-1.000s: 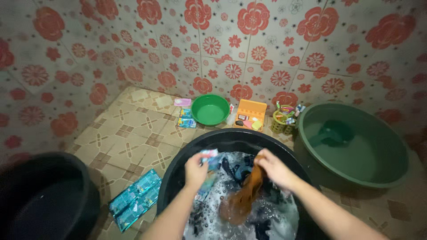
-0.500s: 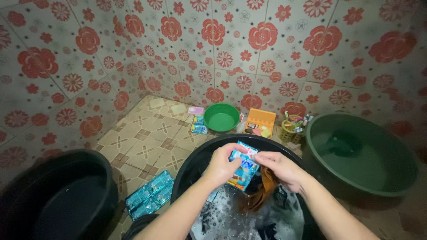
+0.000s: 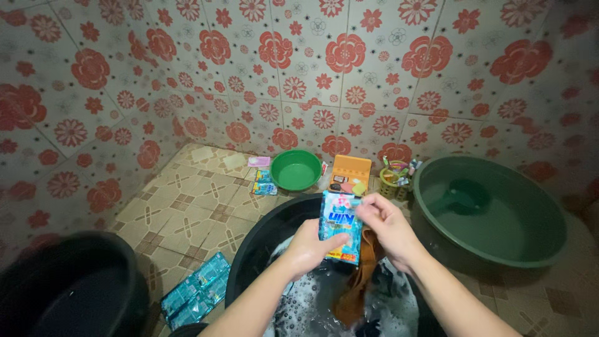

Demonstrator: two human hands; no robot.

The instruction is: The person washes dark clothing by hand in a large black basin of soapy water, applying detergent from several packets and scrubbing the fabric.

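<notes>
Two black tubs, two green basins, one orange box.

bare forearms, no sleeves; hands ungloved, ringless.

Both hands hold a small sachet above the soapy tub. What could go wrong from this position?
1. The left hand holds the blue sachet while the right hand pinches its top corner; wet fingers could slip, dropping it into the black tub of foam.
2. The orange cloth hangs from under the right hand and may slide back into the water.
3. A sudden tear could spill the contents outside the tub.
</notes>
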